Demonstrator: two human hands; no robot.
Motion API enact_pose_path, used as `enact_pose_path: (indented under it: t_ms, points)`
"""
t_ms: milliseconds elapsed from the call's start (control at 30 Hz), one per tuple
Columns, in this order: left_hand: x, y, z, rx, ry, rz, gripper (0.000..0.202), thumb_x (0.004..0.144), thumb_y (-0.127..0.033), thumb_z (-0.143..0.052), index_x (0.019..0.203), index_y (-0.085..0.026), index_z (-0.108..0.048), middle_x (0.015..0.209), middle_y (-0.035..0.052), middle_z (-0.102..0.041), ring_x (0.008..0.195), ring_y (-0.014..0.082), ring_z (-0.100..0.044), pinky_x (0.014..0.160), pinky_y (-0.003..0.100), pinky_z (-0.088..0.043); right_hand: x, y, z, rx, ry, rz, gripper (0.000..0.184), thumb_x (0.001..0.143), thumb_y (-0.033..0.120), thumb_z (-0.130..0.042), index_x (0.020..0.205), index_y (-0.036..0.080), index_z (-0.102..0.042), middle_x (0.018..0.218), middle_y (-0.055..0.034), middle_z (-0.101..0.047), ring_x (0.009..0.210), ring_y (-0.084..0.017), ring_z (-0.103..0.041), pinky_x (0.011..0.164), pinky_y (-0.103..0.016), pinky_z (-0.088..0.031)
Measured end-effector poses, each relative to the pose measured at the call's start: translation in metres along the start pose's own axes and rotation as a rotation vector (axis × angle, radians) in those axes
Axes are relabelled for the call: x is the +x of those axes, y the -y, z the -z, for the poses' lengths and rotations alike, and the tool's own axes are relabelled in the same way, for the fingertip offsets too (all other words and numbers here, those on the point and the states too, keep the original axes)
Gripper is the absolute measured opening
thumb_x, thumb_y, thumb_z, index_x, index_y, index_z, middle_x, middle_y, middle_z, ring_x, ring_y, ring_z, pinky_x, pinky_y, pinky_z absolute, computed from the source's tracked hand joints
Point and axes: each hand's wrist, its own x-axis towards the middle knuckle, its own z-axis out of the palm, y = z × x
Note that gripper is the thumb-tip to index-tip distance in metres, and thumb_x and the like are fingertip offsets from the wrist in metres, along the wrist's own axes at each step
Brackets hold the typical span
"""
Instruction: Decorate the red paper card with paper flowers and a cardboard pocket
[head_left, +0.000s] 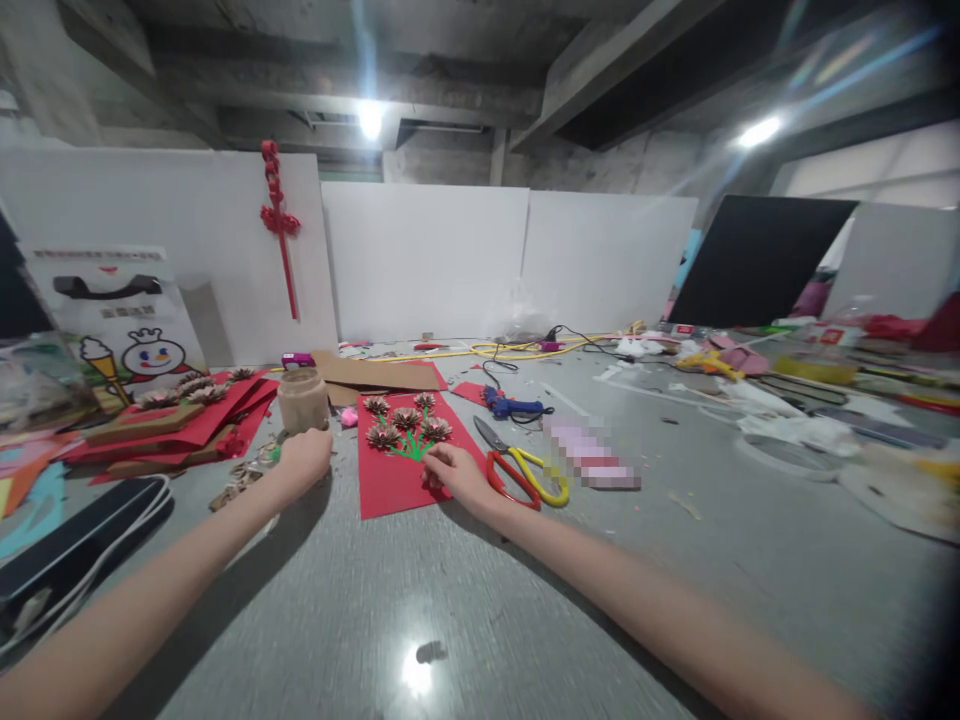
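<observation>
Five flowers counted on one red sheet; one left hand, one right hand
Around the sheet, one pair of scissors is found at three o'clock, one blue glue gun at two and one jar at ten (more flowers are heaped past the jar, too blurred to be counted).

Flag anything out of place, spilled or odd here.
A dark scrap lies on the table, stray and apart from the red card. The lavender item right of the scissors is pixelated, hiding its detail. No spill is evident.
</observation>
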Motion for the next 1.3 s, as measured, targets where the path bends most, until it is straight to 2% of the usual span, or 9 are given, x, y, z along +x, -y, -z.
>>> enact_pose_path:
  t_ms: [100, 233, 333, 500, 667, 800, 1033, 1200, 1300]
  points:
    - [0.000, -0.002, 0.002, -0.010, 0.015, -0.005, 0.023, 0.071, -0.009, -0.044, 0.080, -0.011, -0.066, 0.086, 0.0202, -0.065, 0.085, 0.0276, -0.062, 0.069, 0.034, -0.047, -0.001, 0.001, 0.000, 0.009, 0.003, 0.002, 0.012, 0.072, 0.027, -0.048, 0.064, 0.017, -0.049, 0.051, 0.0016, -0.056, 0.047, -0.009, -0.051, 0.048, -0.021, -0.038]
    - [0.001, -0.013, 0.005, -0.085, -0.082, -0.098, 0.024, 0.073, -0.016, -0.044, 0.084, -0.016, -0.065, 0.098, 0.0143, -0.063, 0.090, 0.0246, -0.060, 0.072, 0.031, -0.045, -0.001, 0.001, 0.000, 0.028, -0.010, -0.005, 0.011, 0.071, 0.026, -0.048, 0.065, 0.017, -0.050, 0.052, 0.0013, -0.056, 0.047, -0.009, -0.052, 0.047, -0.021, -0.038]
    - [0.001, -0.026, 0.005, -0.182, -0.086, -0.155, 0.024, 0.072, -0.019, -0.044, 0.084, -0.019, -0.065, 0.094, 0.0109, -0.065, 0.090, 0.0240, -0.060, 0.070, 0.029, -0.045, 0.000, 0.000, 0.000, 0.018, -0.005, 0.001, 0.011, 0.071, 0.025, -0.047, 0.065, 0.017, -0.050, 0.052, 0.0009, -0.056, 0.047, -0.009, -0.052, 0.047, -0.021, -0.038]
    - [0.001, -0.040, 0.000, -0.218, -0.022, -0.129, 0.025, 0.069, -0.017, -0.045, 0.084, -0.015, -0.064, 0.089, 0.0148, -0.066, 0.086, 0.0262, -0.061, 0.065, 0.029, -0.045, 0.000, -0.001, 0.001, -0.003, 0.008, 0.019, 0.013, 0.072, 0.026, -0.046, 0.063, 0.017, -0.050, 0.053, 0.0002, -0.056, 0.047, -0.009, -0.052, 0.048, -0.022, -0.038]
    - [0.007, -0.034, -0.006, -0.318, -0.057, -0.133, 0.018, 0.067, -0.020, -0.049, 0.075, -0.016, -0.064, 0.083, 0.0136, -0.066, 0.081, 0.0238, -0.062, 0.064, 0.026, -0.044, -0.001, 0.001, 0.000, -0.002, 0.012, -0.005, 0.014, 0.072, 0.028, -0.048, 0.064, 0.017, -0.050, 0.053, 0.0007, -0.056, 0.048, -0.009, -0.052, 0.048, -0.022, -0.038]
    - [0.018, -0.026, -0.015, -0.494, 0.025, -0.020, 0.008, 0.061, -0.021, -0.056, 0.058, -0.014, -0.059, 0.064, 0.0085, -0.064, 0.067, 0.0200, -0.061, 0.057, 0.024, -0.043, -0.002, 0.004, -0.001, 0.013, 0.013, -0.020, 0.014, 0.071, 0.029, -0.049, 0.064, 0.017, -0.049, 0.052, 0.0012, -0.055, 0.047, -0.009, -0.051, 0.049, -0.022, -0.038]
    - [0.024, -0.025, -0.026, -1.275, 0.199, 0.166, 0.019, 0.065, -0.027, -0.059, 0.052, -0.013, -0.054, 0.043, -0.0001, -0.051, 0.041, 0.0092, -0.047, 0.042, 0.019, -0.035, 0.000, 0.002, -0.001, 0.004, 0.018, -0.024, 0.013, 0.071, 0.028, -0.049, 0.064, 0.016, -0.049, 0.051, 0.0013, -0.056, 0.046, -0.009, -0.051, 0.049, -0.021, -0.039]
    - [0.014, -0.038, -0.025, -1.319, 0.325, 0.122, 0.017, 0.063, -0.016, -0.058, 0.048, -0.016, -0.049, 0.039, -0.0021, -0.048, 0.040, 0.0095, -0.045, 0.041, 0.019, -0.034, -0.003, 0.003, -0.002, -0.012, 0.005, -0.024, 0.012, 0.071, 0.026, -0.047, 0.065, 0.016, -0.049, 0.051, 0.0012, -0.055, 0.046, -0.009, -0.052, 0.048, -0.021, -0.039]
    - [0.011, -0.043, -0.023, -1.268, 0.301, 0.110, 0.016, 0.060, -0.010, -0.057, 0.048, -0.016, -0.049, 0.038, -0.0038, -0.047, 0.040, 0.0098, -0.046, 0.041, 0.019, -0.033, -0.004, 0.003, -0.003, -0.027, -0.035, -0.003, 0.012, 0.072, 0.026, -0.045, 0.065, 0.017, -0.049, 0.053, 0.0013, -0.055, 0.047, -0.010, -0.053, 0.048, -0.021, -0.039]
